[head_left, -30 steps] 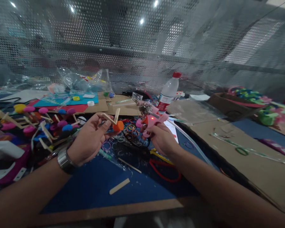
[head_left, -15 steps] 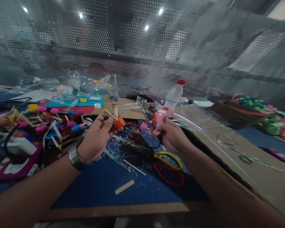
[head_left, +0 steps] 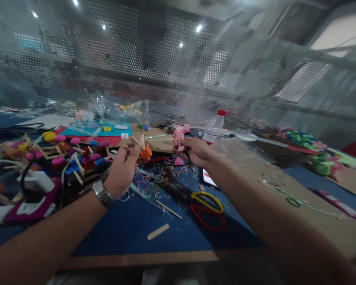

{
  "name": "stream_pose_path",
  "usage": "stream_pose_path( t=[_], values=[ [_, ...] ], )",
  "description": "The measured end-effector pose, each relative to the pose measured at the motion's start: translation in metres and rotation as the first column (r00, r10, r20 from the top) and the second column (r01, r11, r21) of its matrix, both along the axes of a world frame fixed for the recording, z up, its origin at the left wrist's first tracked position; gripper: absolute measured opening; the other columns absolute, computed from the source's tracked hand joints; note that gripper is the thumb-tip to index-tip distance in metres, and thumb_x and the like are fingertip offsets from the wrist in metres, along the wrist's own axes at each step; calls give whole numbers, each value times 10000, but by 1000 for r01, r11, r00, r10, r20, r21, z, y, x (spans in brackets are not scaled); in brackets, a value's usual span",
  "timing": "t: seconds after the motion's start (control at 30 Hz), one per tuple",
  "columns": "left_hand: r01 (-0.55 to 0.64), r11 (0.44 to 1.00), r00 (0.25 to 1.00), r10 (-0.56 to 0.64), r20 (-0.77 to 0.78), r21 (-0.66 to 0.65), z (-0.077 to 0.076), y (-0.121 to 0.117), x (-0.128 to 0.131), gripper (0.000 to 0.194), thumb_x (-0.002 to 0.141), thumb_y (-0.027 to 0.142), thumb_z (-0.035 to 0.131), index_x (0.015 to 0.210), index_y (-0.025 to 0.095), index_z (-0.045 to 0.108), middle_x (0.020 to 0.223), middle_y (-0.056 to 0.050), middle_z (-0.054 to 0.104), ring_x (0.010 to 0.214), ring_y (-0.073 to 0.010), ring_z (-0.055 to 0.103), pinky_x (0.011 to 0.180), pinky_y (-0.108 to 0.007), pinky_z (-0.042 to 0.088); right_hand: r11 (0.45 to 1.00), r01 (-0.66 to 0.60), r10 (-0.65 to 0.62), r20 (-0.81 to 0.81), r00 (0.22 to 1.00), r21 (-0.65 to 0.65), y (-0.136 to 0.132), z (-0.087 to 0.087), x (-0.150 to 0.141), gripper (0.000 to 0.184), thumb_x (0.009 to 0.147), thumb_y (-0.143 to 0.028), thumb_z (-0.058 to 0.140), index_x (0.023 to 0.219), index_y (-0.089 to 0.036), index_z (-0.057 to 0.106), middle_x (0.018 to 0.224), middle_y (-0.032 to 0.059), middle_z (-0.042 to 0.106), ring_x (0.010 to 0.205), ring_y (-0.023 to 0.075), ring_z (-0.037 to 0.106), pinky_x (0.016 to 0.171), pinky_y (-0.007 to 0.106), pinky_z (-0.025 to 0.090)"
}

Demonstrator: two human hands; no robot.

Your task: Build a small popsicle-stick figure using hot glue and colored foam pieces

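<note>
My left hand (head_left: pixel 124 166), with a metal watch on its wrist, is closed on a small craft piece made of wooden sticks (head_left: pixel 139 143) and an orange bottle cap (head_left: pixel 146 152). Pink and lit by a red light, a hot glue gun (head_left: pixel 181 133) sits in the closed fingers of my right hand (head_left: pixel 197 151). A long clear glue stick (head_left: pixel 252 137) runs out rightward from behind the gun. Below the hands lie scissors (head_left: pixel 208 202) with yellow and red handles, a thin stick (head_left: pixel 168 209) and a flat craft stick (head_left: pixel 158 232). My fingers hide part of both held things.
Stick-and-cap pieces crowd the left around a purple power strip (head_left: pixel 37 208) with a white plug (head_left: pixel 37 181). A red-capped bottle (head_left: pixel 213 127) leans at the back. Rubber bands (head_left: pixel 141 182) and a phone (head_left: pixel 209 178) lie mid-table; cardboard (head_left: pixel 284 198) covers the right.
My right hand has moved left and away from me with the glue gun, closer to the left hand. The phone has come into sight. My left hand still holds its craft piece.
</note>
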State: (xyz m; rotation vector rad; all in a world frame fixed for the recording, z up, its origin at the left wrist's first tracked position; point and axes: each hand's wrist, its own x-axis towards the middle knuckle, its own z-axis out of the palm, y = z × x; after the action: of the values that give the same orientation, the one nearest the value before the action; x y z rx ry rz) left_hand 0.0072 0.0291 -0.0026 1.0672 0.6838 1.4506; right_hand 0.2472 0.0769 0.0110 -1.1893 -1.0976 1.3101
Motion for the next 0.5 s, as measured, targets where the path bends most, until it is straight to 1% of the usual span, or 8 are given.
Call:
stream_pose_path(
  t=[0.1, 0.13, 0.2, 0.23, 0.27, 0.33, 0.43, 0.5],
  values=[
    [-6, 1000, 1000, 6, 23, 15, 0, 1, -1, 186, 894, 323, 711, 957, 196, 591, 1007, -54, 735, 937, -196, 712, 804, -351, 620, 1000, 24, -24, 51, 998, -1, 12, -11, -2, 157, 916, -234, 672, 784, -209, 591, 670, -2, 647, 605, 145, 610, 535, 249, 547],
    [-6, 1000, 1000, 5, 28, 16, 0, 1, -1, 183, 895, 318, 708, 957, 197, 586, 1006, -56, 736, 943, -197, 713, 807, -355, 623, 1000, 31, -31, 81, 996, -2, 16, -15, -2, 142, 915, -252, 687, 806, -201, 612, 694, 0, 657, 619, 144, 612, 555, 253, 553],
    [-3, 1000, 999, 3, 34, 13, 0, 2, -1, 173, 897, 303, 703, 947, 198, 576, 1004, -60, 738, 946, -199, 715, 809, -360, 627, 999, 29, -26, 157, 987, -18, 22, -21, 0, 138, 944, -302, 677, 945, -164, 668, 882, 46, 710, 764, 168, 670, 679, 301, 594],
    [-2, 1000, 999, 2, 36, 11, 0, 2, -1, 167, 899, 295, 699, 942, 199, 570, 1004, -61, 739, 947, -199, 716, 809, -362, 629, 999, 27, -21, 200, 980, -29, 24, -23, 2, 207, 963, -331, 660, 1070, -154, 671, 1029, 70, 714, 873, 189, 690, 760, 347, 606],
    [-1, 1000, 999, 0, 37, 8, -1, 2, -1, 161, 902, 289, 695, 938, 200, 565, 1003, -61, 740, 948, -199, 717, 808, -364, 631, 999, 23, -12, 245, 969, -41, 26, -25, 3, 286, 975, -352, 648, 1185, -157, 650, 1162, 88, 691, 976, 213, 691, 832, 399, 605],
    [3, 1000, 999, -3, 36, 5, -1, 1, -1, 158, 903, 283, 690, 943, 203, 560, 999, -58, 739, 943, -197, 718, 802, -364, 633, 998, 16, 6, 341, 940, -61, 29, -25, 5, 366, 984, -366, 636, 1297, -178, 606, 1303, 105, 639, 1092, 244, 671, 910, 462, 589],
    [9, 1000, 1000, -9, 22, 7, -1, 0, -1, 176, 898, 296, 695, 956, 204, 556, 1006, -56, 733, 931, -192, 713, 788, -358, 633, 998, 6, 27, 489, 872, -65, 27, -22, 7, 355, 985, -366, 636, 1288, -185, 610, 1303, 103, 640, 1089, 238, 671, 909, 458, 591],
    [15, 1000, 1000, -15, -1, 11, -1, 0, -1, 201, 887, 316, 706, 956, 201, 556, 1014, -59, 726, 929, -190, 705, 782, -356, 631, 999, 8, 16, 585, 811, -38, 24, -18, 8, 271, 986, -354, 629, 1165, -154, 666, 1148, 82, 700, 965, 210, 692, 844, 404, 593]
  ],
)
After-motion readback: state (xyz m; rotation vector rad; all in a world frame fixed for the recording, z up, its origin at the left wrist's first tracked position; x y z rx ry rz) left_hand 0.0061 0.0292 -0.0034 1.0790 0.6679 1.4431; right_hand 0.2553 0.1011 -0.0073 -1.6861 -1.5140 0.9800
